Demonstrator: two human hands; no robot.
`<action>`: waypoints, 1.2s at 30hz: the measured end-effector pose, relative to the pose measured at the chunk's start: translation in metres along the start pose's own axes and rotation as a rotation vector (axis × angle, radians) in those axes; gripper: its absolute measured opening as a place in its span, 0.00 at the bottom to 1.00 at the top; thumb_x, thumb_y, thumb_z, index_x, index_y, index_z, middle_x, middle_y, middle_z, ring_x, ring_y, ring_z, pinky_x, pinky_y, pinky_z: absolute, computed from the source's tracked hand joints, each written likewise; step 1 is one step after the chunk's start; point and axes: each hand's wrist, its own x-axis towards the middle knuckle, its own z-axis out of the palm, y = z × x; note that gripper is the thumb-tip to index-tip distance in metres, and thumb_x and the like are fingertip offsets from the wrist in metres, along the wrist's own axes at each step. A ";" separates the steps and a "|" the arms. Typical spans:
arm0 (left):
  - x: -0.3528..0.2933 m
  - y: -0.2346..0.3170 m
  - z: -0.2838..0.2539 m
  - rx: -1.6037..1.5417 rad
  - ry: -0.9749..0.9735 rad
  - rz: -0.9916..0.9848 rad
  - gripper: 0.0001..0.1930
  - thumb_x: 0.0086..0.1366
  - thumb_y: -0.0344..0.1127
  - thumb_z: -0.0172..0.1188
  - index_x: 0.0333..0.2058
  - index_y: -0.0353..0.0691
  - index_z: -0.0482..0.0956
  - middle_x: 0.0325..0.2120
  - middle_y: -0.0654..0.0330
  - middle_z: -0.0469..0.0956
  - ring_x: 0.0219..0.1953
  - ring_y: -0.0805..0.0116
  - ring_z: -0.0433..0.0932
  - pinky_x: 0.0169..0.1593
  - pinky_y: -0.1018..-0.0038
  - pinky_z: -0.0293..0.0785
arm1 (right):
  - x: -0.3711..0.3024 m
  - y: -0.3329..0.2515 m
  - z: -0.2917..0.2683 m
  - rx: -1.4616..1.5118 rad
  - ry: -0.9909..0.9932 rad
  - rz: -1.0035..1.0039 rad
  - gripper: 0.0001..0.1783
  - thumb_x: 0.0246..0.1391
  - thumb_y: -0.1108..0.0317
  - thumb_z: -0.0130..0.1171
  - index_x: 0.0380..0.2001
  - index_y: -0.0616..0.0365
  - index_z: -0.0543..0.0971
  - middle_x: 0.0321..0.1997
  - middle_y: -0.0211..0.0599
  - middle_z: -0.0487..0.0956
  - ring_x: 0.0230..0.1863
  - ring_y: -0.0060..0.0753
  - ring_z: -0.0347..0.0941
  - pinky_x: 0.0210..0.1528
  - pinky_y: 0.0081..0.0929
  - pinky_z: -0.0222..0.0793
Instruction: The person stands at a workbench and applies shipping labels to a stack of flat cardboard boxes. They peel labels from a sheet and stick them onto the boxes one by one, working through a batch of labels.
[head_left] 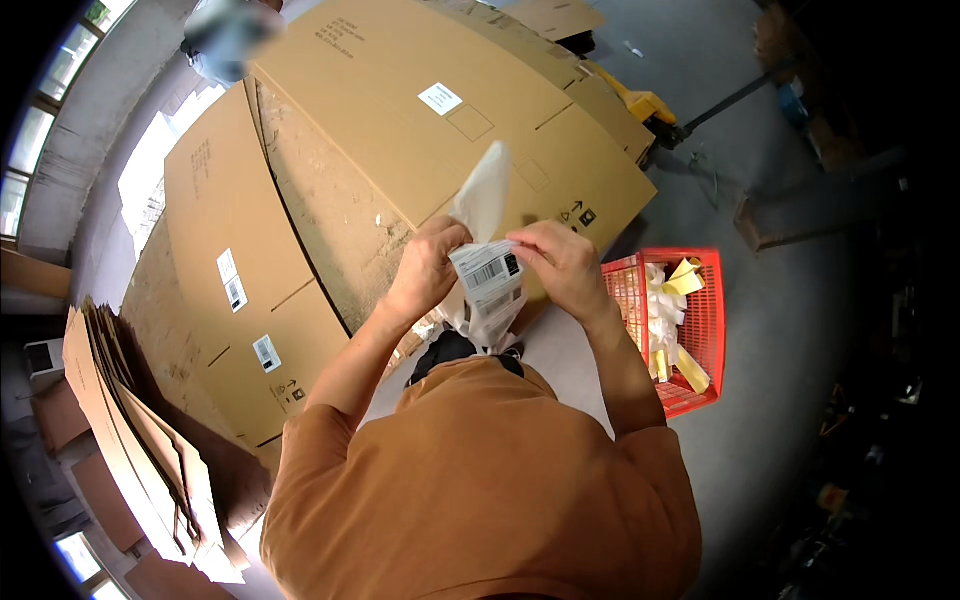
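In front of my chest I hold a strip of white printed labels (487, 277) between both hands. My left hand (430, 262) is closed on the strip's left side, and a pale backing sheet (484, 190) sticks up above it. With thumb and fingers my right hand (562, 262) pinches the upper right corner of the top label. More of the strip hangs down toward my waist. Just beyond my hands lies a large flat cardboard box (400, 120), bearing one white label (440, 98) and a printed square outline beside it.
To the left lies another flat box (225, 270) with several white labels; folded cardboard (150, 440) leans nearer me. A red basket (712, 330) holding crumpled paper stands at my right. Beyond it is a yellow pallet jack (645, 105). Another person (225, 40) stands at the far left.
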 end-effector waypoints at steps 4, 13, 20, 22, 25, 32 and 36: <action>0.004 -0.044 -0.006 0.047 -0.051 -0.140 0.04 0.54 0.24 0.58 0.30 0.31 0.78 0.26 0.49 0.78 0.30 0.57 0.79 0.35 0.69 0.74 | 0.025 0.016 0.008 -0.111 0.029 -0.004 0.04 0.47 0.72 0.61 0.29 0.57 0.79 0.37 0.38 0.77 0.34 0.42 0.75 0.36 0.32 0.71; 0.037 -0.078 -0.030 -0.124 -0.087 -0.251 0.06 0.55 0.28 0.58 0.31 0.33 0.79 0.27 0.46 0.77 0.32 0.48 0.78 0.36 0.65 0.73 | 0.100 0.038 0.046 -0.217 -0.370 -0.117 0.04 0.49 0.71 0.60 0.30 0.57 0.78 0.37 0.36 0.77 0.41 0.39 0.72 0.44 0.32 0.64; 0.047 -0.121 -0.043 -0.056 -0.140 -0.447 0.07 0.56 0.27 0.56 0.33 0.33 0.79 0.26 0.44 0.78 0.31 0.47 0.78 0.36 0.65 0.74 | 0.142 0.053 0.038 -0.200 -0.275 -0.082 0.01 0.49 0.74 0.59 0.26 0.58 0.77 0.29 0.37 0.77 0.32 0.38 0.73 0.37 0.30 0.67; 0.040 -0.134 -0.051 -0.067 -0.124 -0.534 0.08 0.56 0.26 0.54 0.34 0.33 0.79 0.26 0.44 0.78 0.31 0.48 0.79 0.36 0.65 0.74 | 0.155 0.085 0.042 -0.054 -0.008 0.163 0.02 0.51 0.75 0.59 0.29 0.62 0.78 0.25 0.31 0.76 0.27 0.22 0.71 0.31 0.19 0.66; 0.028 -0.154 -0.055 -0.149 -0.074 -0.567 0.10 0.56 0.26 0.53 0.36 0.32 0.80 0.27 0.45 0.79 0.33 0.53 0.81 0.38 0.67 0.75 | 0.177 0.144 0.053 0.317 0.096 0.657 0.06 0.55 0.71 0.58 0.31 0.65 0.78 0.24 0.22 0.73 0.25 0.14 0.64 0.28 0.14 0.60; -0.001 -0.165 -0.056 -0.229 -0.088 -0.638 0.10 0.57 0.25 0.53 0.36 0.32 0.80 0.30 0.48 0.81 0.34 0.58 0.82 0.40 0.70 0.75 | 0.178 0.247 0.110 0.299 0.110 0.785 0.07 0.54 0.72 0.58 0.31 0.66 0.79 0.24 0.25 0.74 0.26 0.16 0.65 0.29 0.17 0.61; -0.013 -0.172 -0.056 -0.262 -0.042 -0.664 0.10 0.57 0.26 0.54 0.37 0.32 0.80 0.30 0.49 0.81 0.33 0.62 0.81 0.40 0.71 0.75 | 0.178 0.250 0.120 0.246 0.092 0.816 0.06 0.54 0.72 0.58 0.32 0.66 0.79 0.24 0.25 0.74 0.25 0.15 0.65 0.29 0.16 0.62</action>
